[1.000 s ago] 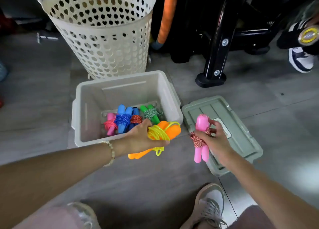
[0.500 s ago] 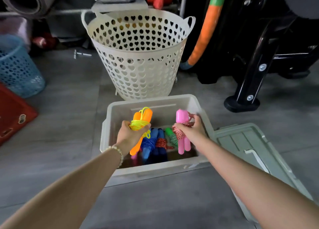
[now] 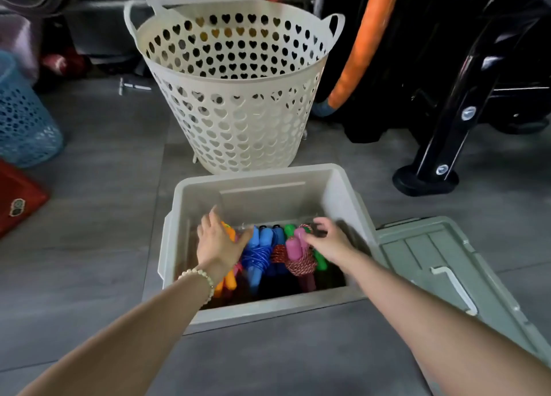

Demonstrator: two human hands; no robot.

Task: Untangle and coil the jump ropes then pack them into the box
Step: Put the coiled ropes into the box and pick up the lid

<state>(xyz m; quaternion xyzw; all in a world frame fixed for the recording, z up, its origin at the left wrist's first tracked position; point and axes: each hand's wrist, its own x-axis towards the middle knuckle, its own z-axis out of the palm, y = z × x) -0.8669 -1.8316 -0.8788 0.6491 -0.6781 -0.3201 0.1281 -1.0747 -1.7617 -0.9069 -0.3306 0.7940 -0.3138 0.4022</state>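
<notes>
Coiled ropes in box beneath hands

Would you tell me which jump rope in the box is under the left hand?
The orange-handled jump rope, at the box's left end; the blue rope, pink rope and green rope lie further right.

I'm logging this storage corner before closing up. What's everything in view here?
box: one, pale grey, centre floor.
jump ropes: at least five coiled, orange, blue, pink, green handles, in the box.
lid: one, grey-green, floor right of box.
heart-hole basket: one, cream, behind the box.
mesh basket: one, blue, far left.
red item: one, left edge.
foam tube: one, orange and green, upper right.
metal frame: one, black, right.
left hand: fingers straight, on the orange rope.
right hand: fingers relaxed, over the pink rope.
</notes>
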